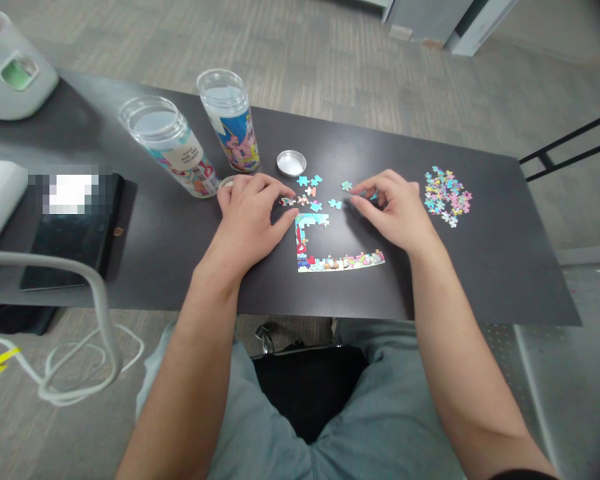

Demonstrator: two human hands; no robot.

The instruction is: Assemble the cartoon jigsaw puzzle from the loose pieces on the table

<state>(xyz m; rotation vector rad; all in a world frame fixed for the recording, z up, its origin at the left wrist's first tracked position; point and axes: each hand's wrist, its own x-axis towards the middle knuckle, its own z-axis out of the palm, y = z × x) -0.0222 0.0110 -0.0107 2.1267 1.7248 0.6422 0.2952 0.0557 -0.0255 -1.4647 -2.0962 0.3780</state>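
Observation:
A partly joined jigsaw puzzle [337,264] lies on the dark table, its edge strips forming a frame with a gap on the right. My left hand [253,220] rests at its upper left corner, fingers apart, fingertips beside loose pieces [304,200] and holding nothing I can see. Just above the puzzle, my right hand [393,207] is curled with thumb and index close together. A greenish piece [347,186] lies by its fingertips and a blue piece [335,204] below. Some blue shows between the fingers; whatever they pinch is hidden.
Two clear picture-printed canisters [237,137] [183,157] stand at the back left, near a round metal lid [291,163]. A heap of pieces [446,195] lies right. Farther left are a black flat case [75,247] and a thick white cable [97,293].

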